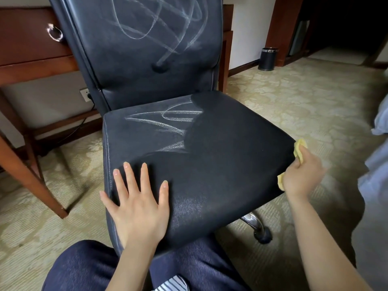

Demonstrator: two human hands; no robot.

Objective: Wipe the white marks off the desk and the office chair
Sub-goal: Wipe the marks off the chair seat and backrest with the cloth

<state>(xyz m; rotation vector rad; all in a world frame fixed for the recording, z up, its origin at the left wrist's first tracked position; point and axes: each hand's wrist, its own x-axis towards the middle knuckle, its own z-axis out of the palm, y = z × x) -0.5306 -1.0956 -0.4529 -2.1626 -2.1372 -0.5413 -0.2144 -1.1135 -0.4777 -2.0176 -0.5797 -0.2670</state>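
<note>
Underfoot, beige carpet (pixel 304 97) with a pale floral pattern. Far back by the white wall (pixel 241 38), a black cylindrical waste bin (pixel 268 59) with a chrome rim, upright, near a reddish wooden post (pixel 281 24). Low on the wall at left, a white socket (pixel 85 95) with a dark cable (pixel 92 103) plugged in, trailing downward. At the right edge, pale blue fabric (pixel 380 120).

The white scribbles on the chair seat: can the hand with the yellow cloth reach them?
Probably yes. The right hand holds the yellow cloth at the right edge of the seat, with only bare seat between it and the scribbles. The left hand rests near the front, aside.
</note>
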